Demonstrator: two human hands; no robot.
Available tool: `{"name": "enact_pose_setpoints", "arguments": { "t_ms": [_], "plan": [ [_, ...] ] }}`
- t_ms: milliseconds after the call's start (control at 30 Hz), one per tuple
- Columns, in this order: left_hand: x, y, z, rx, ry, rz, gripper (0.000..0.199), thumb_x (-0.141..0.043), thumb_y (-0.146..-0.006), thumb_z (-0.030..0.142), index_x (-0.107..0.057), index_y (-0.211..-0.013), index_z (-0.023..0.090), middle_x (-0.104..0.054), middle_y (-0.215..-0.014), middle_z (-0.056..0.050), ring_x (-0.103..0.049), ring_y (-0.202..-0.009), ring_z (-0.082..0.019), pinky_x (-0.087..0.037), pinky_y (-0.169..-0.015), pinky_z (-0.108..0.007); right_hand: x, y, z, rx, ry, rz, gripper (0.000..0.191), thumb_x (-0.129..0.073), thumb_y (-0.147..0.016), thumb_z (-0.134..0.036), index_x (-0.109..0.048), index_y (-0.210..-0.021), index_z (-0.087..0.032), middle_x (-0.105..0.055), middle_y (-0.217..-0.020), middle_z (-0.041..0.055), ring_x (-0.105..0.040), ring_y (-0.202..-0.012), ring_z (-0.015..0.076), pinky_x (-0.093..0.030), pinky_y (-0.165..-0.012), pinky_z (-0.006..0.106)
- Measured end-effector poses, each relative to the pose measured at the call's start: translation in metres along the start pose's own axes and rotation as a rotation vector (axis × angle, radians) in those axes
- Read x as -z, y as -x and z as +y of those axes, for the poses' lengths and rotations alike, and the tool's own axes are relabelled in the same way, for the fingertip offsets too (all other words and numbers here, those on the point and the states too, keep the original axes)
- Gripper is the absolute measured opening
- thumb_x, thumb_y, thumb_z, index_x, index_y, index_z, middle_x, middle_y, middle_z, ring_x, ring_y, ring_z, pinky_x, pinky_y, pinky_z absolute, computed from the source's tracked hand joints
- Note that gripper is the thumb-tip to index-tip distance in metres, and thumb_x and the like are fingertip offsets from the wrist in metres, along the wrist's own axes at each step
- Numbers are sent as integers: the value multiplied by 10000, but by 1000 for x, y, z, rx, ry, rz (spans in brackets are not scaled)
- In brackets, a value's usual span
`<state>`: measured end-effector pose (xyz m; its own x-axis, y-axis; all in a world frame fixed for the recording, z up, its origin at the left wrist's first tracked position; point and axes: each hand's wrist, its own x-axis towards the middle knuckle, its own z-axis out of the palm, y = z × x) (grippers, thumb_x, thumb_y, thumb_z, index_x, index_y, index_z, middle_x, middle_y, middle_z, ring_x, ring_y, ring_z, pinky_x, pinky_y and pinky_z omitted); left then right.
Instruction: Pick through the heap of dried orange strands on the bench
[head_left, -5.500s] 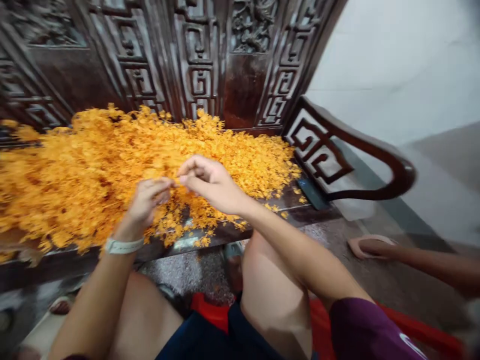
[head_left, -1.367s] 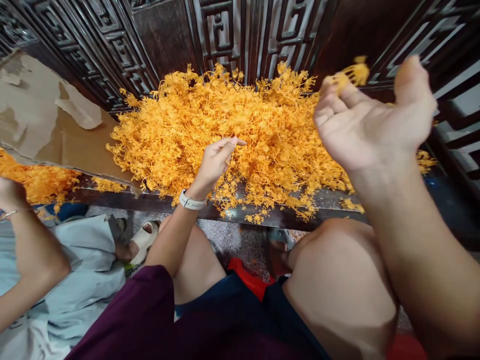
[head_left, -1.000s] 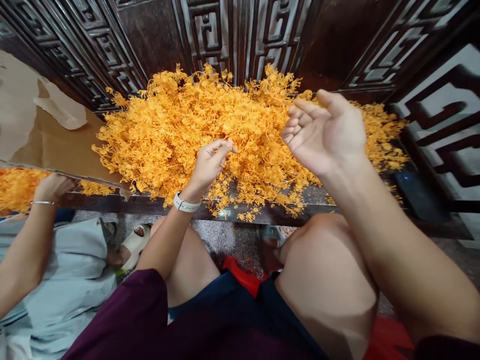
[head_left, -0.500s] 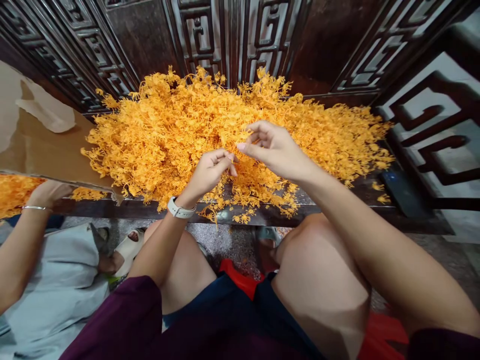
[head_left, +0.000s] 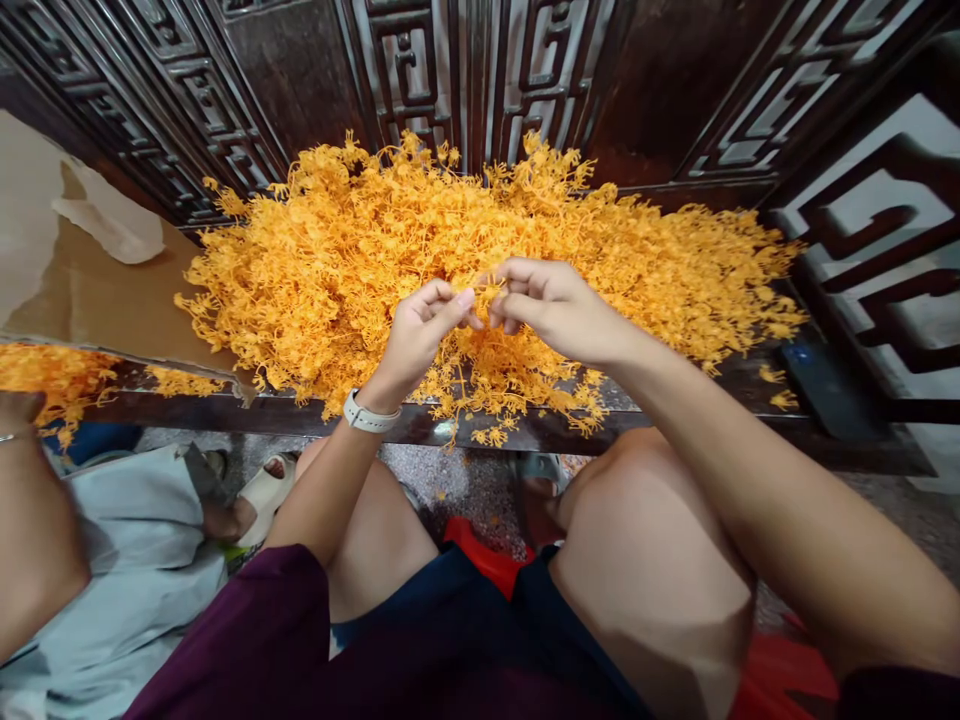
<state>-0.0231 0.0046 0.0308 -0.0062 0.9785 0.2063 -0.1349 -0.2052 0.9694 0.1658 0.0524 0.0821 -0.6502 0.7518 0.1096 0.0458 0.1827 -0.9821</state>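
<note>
A wide heap of orange plastic-looking pieces with thin stems and claw-like ends (head_left: 322,270) covers the dark wooden bench. My left hand (head_left: 424,325), with a pale watch on its wrist, is held over the front of the heap, thumb and fingers pinched together. Close beside it on the right, my right hand (head_left: 547,305) has its fingers curled round a small orange piece (head_left: 491,290) that shows between the two hands. What lies inside the left fingertips is too small to make out.
Cardboard (head_left: 112,285) stands at the left of the heap. Beyond it are another person's arm (head_left: 37,520) and more orange pieces (head_left: 60,380). A dark flat object (head_left: 832,385) lies at the bench's right end. Carved dark wood (head_left: 645,90) rises behind.
My right hand has closed its fingers on an orange piece and come nearer my left hand. The other person's hand has moved left, mostly out of view. The whole view has shifted slightly.
</note>
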Motion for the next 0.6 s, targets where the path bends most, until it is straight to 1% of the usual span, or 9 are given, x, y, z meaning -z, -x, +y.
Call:
{"name": "enact_pose_setpoints", "arguments": {
  "t_ms": [67, 167, 300, 367, 433, 500, 600],
  "plan": [
    [-1, 1, 0, -17, 12, -14, 295, -737, -936, 450, -594, -826, 217, -710, -700, 0, -668, -665, -104, -516, -721, -267, -2, -1, 0, 8, -3, -25, 89, -711, -929, -247, -655, -886, -193, -705, -765, 10, -569, -662, 120, -470, -632, 292],
    [-2, 2, 0, -36, 30, -21, 282, -750, -934, 425, -564, -868, 223, -723, -705, 9, -684, -658, -103, -511, -689, -256, -5, -2, 1, 17, -30, -45, 174, -717, -955, -336, -651, -882, -192, -722, -800, 22, -572, -682, 123, -460, -633, 290],
    [1, 2, -2, -35, 32, -23, 284, -762, -920, 444, -575, -920, 229, -674, -657, 40, -642, -604, -91, -490, -653, -251, -7, -3, 5, 31, -16, 12, 334, -757, -931, -484, -619, -816, -203, -632, -677, -6, -517, -623, 123, -414, -588, 294],
    [2, 1, -1, -4, 59, -15, 289, -765, -910, 461, -588, -931, 234, -622, -617, 55, -595, -572, -87, -476, -639, -256, -6, -3, 6, 42, -9, 34, 380, -760, -923, -515, -596, -767, -209, -583, -640, -17, -507, -621, 127, -411, -593, 297],
    [2, 2, 1, 38, 123, -33, 278, -765, -904, 457, -598, -922, 236, -554, -564, 66, -534, -532, -88, -453, -607, -264, -6, -3, 6, 59, -5, 33, 403, -764, -918, -520, -582, -735, -211, -561, -631, -20, -494, -623, 127, -404, -594, 297],
    [2, 3, 6, 77, 195, -93, 267, -738, -917, 455, -596, -862, 236, -443, -492, 80, -442, -473, -88, -408, -553, -271, -5, -4, 5, 72, -4, -2, 407, -779, -904, -523, -585, -731, -209, -550, -630, -25, -477, -615, 121, -393, -587, 294],
    [2, 6, 13, 150, 216, -204, 352, -705, -926, 495, -538, -748, 241, -300, -459, 89, -328, -426, -88, -360, -508, -289, -6, -3, 5, 82, -25, -96, 405, -785, -890, -544, -608, -765, -203, -561, -661, -25, -474, -616, 112, -387, -586, 289]
  ]
}}
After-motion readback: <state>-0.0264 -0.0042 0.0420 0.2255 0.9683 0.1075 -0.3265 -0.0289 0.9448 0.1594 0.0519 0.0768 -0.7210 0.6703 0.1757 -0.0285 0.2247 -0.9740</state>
